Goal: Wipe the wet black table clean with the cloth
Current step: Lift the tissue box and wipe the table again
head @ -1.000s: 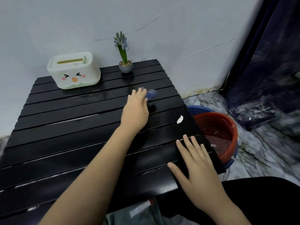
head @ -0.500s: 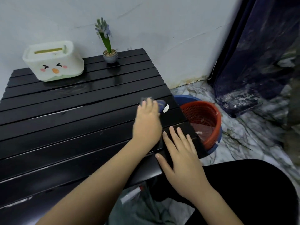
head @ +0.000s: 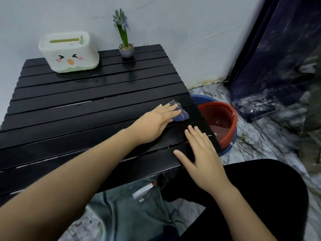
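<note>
The black slatted table (head: 73,108) fills the left and middle of the head view, with wet sheen near its back. My left hand (head: 154,122) presses flat on a small blue cloth (head: 180,114) near the table's right edge; only the cloth's far end shows past my fingertips. My right hand (head: 199,150) lies flat with fingers spread on the table's near right corner, holding nothing.
A white tissue box with a duck face (head: 69,53) and a small potted plant (head: 126,49) stand at the table's back. A red basket (head: 224,122) inside a blue basin (head: 201,100) sits on the floor right of the table. A dark curtain (head: 278,58) hangs at right.
My left hand has slid the cloth from the table's middle toward the right edge. The small white scrap by the edge is no longer visible. My right hand stayed on the near right corner.
</note>
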Available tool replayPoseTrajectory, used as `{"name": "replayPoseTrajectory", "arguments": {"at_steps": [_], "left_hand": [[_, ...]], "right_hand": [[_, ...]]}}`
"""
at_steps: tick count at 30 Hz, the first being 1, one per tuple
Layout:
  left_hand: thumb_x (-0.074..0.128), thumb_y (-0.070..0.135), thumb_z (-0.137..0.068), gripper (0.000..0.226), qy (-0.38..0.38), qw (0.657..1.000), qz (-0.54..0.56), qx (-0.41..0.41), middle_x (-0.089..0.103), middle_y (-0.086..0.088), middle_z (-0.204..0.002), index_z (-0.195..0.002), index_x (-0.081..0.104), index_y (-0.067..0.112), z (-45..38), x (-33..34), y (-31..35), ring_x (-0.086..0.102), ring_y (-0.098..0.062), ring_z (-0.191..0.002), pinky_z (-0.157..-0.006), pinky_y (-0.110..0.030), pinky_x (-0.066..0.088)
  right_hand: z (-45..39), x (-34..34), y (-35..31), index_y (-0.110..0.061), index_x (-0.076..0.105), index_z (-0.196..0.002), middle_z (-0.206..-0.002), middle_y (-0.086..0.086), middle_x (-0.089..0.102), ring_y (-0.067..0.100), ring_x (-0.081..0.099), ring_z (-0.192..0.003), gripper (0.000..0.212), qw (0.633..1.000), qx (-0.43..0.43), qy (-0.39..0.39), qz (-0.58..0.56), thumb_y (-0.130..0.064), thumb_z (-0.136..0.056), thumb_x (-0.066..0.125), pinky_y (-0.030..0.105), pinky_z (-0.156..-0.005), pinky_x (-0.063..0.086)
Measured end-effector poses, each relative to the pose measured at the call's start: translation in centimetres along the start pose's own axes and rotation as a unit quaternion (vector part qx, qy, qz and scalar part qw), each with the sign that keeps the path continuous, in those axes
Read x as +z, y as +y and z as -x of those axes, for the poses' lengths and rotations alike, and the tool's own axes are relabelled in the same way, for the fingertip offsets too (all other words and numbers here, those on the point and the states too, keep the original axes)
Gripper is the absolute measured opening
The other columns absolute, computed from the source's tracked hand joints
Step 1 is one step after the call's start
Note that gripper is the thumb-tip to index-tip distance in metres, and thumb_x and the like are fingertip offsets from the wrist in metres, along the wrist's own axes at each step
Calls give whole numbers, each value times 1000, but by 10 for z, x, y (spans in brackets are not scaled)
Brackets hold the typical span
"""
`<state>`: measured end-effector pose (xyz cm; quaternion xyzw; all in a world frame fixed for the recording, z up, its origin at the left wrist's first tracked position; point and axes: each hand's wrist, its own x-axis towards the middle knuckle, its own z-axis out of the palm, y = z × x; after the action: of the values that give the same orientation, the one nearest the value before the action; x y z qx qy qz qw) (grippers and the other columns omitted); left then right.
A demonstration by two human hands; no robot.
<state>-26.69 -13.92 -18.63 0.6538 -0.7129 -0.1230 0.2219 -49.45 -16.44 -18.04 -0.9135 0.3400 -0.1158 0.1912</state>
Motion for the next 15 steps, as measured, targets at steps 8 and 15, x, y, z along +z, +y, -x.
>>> {"name": "replayPoseTrajectory", "arguments": {"at_steps": [8, 15], "left_hand": [[37, 28, -98, 49, 4, 993, -19, -120, 35, 4, -157, -146, 43, 17, 219, -72, -25, 30, -14, -146, -119, -42, 23], [38, 26, -100, 48, 9, 996, -38, -79, 35, 1, -157, -145, 43, 14, 202, -54, -1, 29, -17, -147, -118, -49, 28]], "right_hand": [[7, -10, 3, -16, 35, -152, -162, -6, 25, 5, 11, -150, 77, 1000, 12, -7, -20, -63, -92, 48, 28, -123, 9], [25, -17, 10, -17, 34, -152, -162, -8, 23, 1, 7, -149, 75, 998, 49, 3, -33, -60, -93, 52, 31, -123, 11]]}}
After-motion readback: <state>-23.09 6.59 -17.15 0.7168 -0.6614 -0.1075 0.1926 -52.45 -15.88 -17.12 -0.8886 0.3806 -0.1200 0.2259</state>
